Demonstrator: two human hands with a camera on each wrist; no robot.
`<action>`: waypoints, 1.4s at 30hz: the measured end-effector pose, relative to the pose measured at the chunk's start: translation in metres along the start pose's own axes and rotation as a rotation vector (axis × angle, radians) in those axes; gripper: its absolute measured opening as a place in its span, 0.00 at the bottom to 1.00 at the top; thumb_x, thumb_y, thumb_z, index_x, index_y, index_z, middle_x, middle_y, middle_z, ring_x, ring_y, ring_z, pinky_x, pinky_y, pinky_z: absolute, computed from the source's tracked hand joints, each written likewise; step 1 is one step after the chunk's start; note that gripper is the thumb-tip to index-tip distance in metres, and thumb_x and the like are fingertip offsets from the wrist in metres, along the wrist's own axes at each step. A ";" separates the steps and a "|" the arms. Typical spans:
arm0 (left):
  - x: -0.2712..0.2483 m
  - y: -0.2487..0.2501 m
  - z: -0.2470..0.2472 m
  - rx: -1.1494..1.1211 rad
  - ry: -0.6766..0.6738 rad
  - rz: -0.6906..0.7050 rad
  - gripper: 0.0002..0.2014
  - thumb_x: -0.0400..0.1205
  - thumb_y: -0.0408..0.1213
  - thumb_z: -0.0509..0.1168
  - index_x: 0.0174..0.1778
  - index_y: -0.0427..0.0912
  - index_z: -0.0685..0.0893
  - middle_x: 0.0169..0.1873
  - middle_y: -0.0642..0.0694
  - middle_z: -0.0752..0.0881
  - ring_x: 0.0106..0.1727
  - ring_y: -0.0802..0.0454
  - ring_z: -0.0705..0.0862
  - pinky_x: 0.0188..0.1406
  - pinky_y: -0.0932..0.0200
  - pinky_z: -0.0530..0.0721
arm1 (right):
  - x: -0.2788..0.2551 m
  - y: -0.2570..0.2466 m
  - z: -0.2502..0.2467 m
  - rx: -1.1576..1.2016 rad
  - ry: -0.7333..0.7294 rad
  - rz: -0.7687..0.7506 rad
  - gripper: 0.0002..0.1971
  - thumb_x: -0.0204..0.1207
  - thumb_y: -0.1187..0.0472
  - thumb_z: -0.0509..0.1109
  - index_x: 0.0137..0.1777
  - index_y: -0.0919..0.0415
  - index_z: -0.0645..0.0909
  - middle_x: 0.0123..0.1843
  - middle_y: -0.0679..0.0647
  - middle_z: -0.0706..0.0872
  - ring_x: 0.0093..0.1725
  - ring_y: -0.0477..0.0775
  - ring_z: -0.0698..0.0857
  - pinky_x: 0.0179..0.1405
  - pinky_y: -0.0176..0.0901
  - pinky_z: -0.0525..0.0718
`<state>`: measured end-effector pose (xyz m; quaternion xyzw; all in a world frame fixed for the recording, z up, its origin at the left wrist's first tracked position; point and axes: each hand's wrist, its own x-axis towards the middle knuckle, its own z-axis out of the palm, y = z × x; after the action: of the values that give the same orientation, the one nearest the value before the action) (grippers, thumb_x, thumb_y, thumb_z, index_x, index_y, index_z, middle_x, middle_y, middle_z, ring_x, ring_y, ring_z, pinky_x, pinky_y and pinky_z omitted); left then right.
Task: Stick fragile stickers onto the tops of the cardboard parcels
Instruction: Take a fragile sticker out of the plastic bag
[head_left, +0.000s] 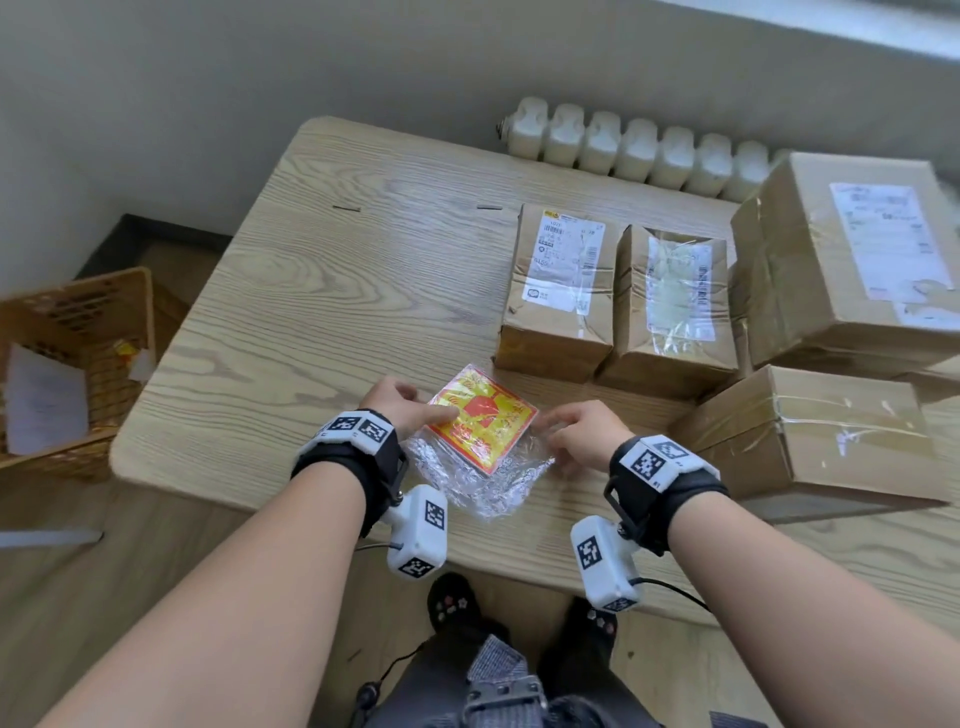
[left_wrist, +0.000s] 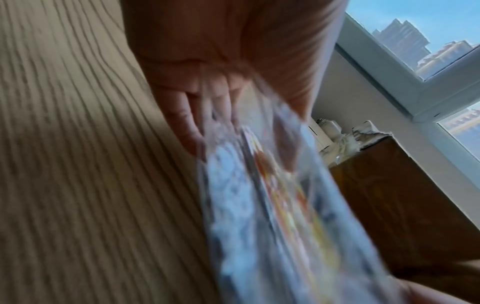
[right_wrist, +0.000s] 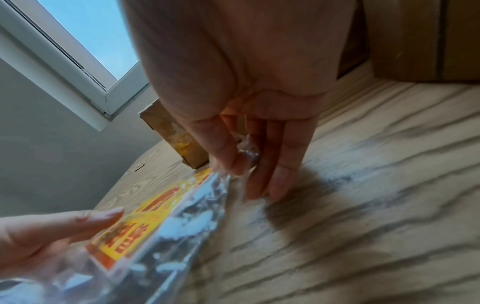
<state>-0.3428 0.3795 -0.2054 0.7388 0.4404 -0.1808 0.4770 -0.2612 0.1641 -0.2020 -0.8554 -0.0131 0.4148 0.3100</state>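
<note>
A stack of red and yellow fragile stickers (head_left: 485, 415) sits half inside a crinkled clear plastic bag (head_left: 483, 483), held just above the wooden table (head_left: 311, 312). My left hand (head_left: 421, 410) grips the stack's left edge, thumb on top and fingers underneath. My right hand (head_left: 558, 431) pinches the bag's right edge between thumb and fingers; the right wrist view shows the pinched plastic bag (right_wrist: 244, 156) and the stickers (right_wrist: 145, 218). The left wrist view is blurred, with the bag (left_wrist: 272, 205) passing over my fingers (left_wrist: 187, 127). Several cardboard parcels (head_left: 561, 291) (head_left: 675, 306) (head_left: 852, 260) (head_left: 810, 431) stand to the right.
A wicker basket (head_left: 78, 364) with papers stands on the floor to the left of the table. A white radiator (head_left: 623, 145) runs along the wall behind the parcels. Bare tabletop stretches left and behind my hands. My feet show under the near table edge.
</note>
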 end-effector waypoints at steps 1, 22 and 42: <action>-0.002 0.002 0.003 0.012 -0.057 0.006 0.31 0.65 0.48 0.81 0.61 0.42 0.80 0.55 0.48 0.82 0.57 0.49 0.81 0.56 0.58 0.76 | -0.001 0.001 -0.001 0.018 -0.005 -0.007 0.15 0.73 0.72 0.72 0.39 0.47 0.87 0.34 0.51 0.87 0.30 0.52 0.86 0.37 0.47 0.89; -0.033 0.012 -0.013 -0.337 -0.384 0.024 0.12 0.81 0.19 0.57 0.58 0.32 0.77 0.42 0.38 0.83 0.35 0.49 0.86 0.32 0.59 0.83 | -0.035 -0.011 -0.036 -0.149 0.528 -0.225 0.10 0.70 0.62 0.76 0.44 0.53 0.77 0.41 0.47 0.81 0.42 0.50 0.80 0.41 0.41 0.75; -0.044 0.037 -0.029 -0.356 -0.362 0.026 0.26 0.75 0.68 0.59 0.53 0.49 0.82 0.42 0.46 0.90 0.46 0.49 0.84 0.60 0.51 0.78 | -0.067 -0.062 -0.062 1.047 -0.327 -0.129 0.30 0.60 0.69 0.59 0.67 0.65 0.75 0.62 0.69 0.85 0.62 0.73 0.85 0.67 0.76 0.75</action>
<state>-0.3403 0.3780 -0.1410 0.6043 0.3632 -0.2234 0.6731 -0.2460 0.1635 -0.0927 -0.5088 0.0945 0.4737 0.7126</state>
